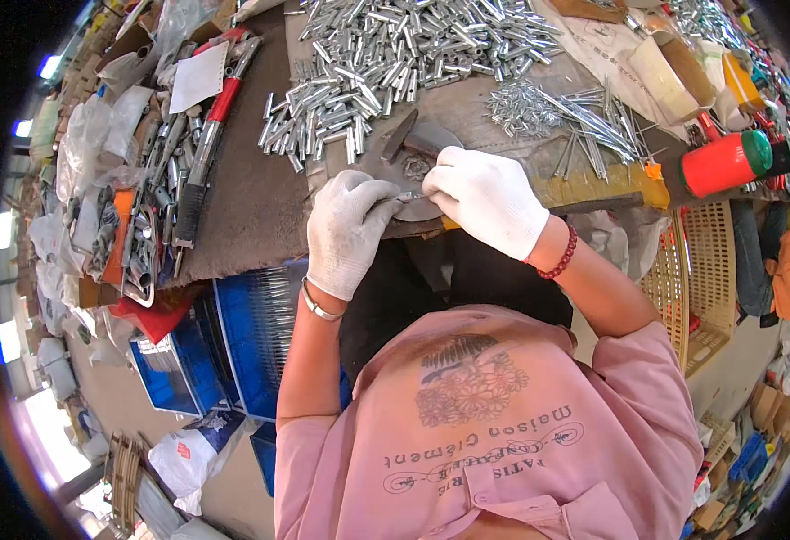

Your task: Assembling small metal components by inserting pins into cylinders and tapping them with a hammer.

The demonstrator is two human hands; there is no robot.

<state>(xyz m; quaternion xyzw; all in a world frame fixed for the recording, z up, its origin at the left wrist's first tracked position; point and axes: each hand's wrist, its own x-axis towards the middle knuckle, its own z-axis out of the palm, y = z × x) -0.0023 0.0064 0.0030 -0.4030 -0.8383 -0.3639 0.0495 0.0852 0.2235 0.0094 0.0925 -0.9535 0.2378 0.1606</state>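
Pinching a small silvery metal piece [409, 195], the left hand [345, 236] and right hand [492, 198], both white-gloved, are facing each other over the near edge of the bench [255, 202]. The piece is lying directly between the two grips, its long axis apparently running left to right; fingertips are covering its ends. Neither grip is sitting clearly nearer. A dark hammer-like tool [431, 139] is resting just beyond the piece, and loose steel tubes [395, 67] are lying farther out.
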